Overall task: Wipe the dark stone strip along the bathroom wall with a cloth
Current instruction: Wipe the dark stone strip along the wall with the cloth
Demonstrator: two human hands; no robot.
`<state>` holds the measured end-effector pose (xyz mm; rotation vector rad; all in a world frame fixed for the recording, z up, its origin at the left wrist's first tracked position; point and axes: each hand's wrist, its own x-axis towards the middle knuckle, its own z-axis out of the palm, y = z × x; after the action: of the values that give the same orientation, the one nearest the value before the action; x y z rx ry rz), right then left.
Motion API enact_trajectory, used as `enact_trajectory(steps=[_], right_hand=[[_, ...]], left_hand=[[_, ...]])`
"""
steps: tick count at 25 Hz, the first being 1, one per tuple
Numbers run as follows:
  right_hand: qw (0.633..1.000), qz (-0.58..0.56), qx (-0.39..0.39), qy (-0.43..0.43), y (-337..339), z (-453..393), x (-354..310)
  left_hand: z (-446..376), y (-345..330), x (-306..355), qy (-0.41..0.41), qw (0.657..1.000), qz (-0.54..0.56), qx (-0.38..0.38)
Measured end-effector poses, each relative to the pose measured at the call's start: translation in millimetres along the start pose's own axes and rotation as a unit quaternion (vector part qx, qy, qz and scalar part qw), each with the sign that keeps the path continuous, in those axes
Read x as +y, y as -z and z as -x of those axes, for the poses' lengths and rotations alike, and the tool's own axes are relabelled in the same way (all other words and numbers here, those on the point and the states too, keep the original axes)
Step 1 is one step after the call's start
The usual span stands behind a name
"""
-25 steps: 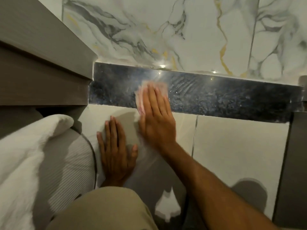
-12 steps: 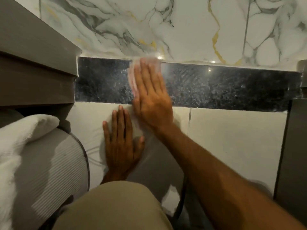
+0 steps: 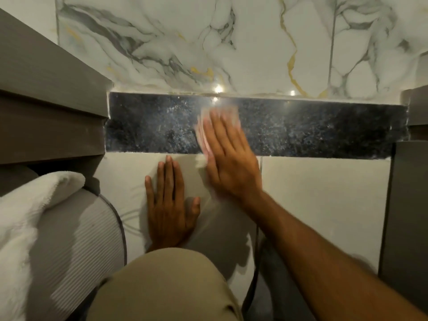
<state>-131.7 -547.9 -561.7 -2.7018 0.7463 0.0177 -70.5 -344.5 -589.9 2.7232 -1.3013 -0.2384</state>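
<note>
The dark speckled stone strip [image 3: 312, 133] runs across the wall between white marble above and plain pale tile below. My right hand [image 3: 228, 156] lies flat on the strip near its middle, pressing a pale pinkish cloth [image 3: 203, 126] against the stone; the cloth shows only past the fingertips and along the hand's left edge, blurred by motion. My left hand [image 3: 170, 205] rests flat on the pale tile [image 3: 324, 205] below the strip, fingers together, holding nothing.
A grey cabinet [image 3: 46, 107] juts out at the left end of the strip. A grey panel [image 3: 407, 205] closes the right end. A white towel [image 3: 27, 216] lies over a ribbed grey object [image 3: 81, 246] at lower left. My knee in beige cloth [image 3: 166, 288] is at the bottom.
My right hand with the cloth has slid down and slightly to the right on the strip after reaching its top edge. My left hand has stayed flat on the tile.
</note>
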Motion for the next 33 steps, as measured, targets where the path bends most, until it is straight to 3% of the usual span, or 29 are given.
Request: enact_trajectory(steps=[3,7,9,11,12,14,16,19,20,22,24,26,27,30,33], right_hand=[[0.998,0.001,-0.050,0.027,25,57,35],[0.996,0.047,0.013,-0.079,10,-46,14],[0.999,0.043,0.012,-0.007,-4,-84,-27],[0.988,0.037,-0.039,0.146,-9,-62,-38],[0.977,0.042,-0.065,0.199,-5,-32,-26],[0.969,0.050,-0.093,0.222,15,14,19],[0.985,0.069,-0.055,0.147,20,-2,49],[0.997,0.071,0.031,-0.023,3,-83,0],[0.998,0.056,0.030,-0.030,-4,-88,-21],[0.997,0.007,-0.013,0.072,-13,-48,-35],[0.986,0.002,-0.062,0.153,2,37,1],[0.991,0.023,-0.063,0.112,23,69,58],[0.998,0.033,-0.041,0.044,27,57,76],[0.988,0.042,0.057,-0.135,19,-27,58],[0.996,0.004,0.038,-0.081,0,3,13]], left_hand=[[-3,5,6,0.013,1.000,0.004,0.009],[-4,4,5,0.014,1.000,0.015,0.008],[-4,2,4,0.023,0.999,0.022,0.012],[-2,3,3,0.036,0.999,0.022,0.022],[-1,5,4,0.039,0.999,0.020,0.025],[-2,8,7,0.039,0.999,0.026,0.014],[-4,10,8,0.043,0.999,0.028,0.009],[-5,6,5,0.042,0.999,0.021,0.004],[-4,5,5,0.041,0.999,0.022,0.001],[-2,5,4,0.039,0.999,0.015,0.006],[-2,7,5,0.035,0.999,0.010,0.013],[-4,9,8,0.036,0.999,0.008,0.003],[-3,9,9,0.036,0.999,0.006,-0.004],[-2,4,5,0.029,0.999,0.004,-0.020],[-4,6,15,0.023,0.999,-0.015,-0.031]])
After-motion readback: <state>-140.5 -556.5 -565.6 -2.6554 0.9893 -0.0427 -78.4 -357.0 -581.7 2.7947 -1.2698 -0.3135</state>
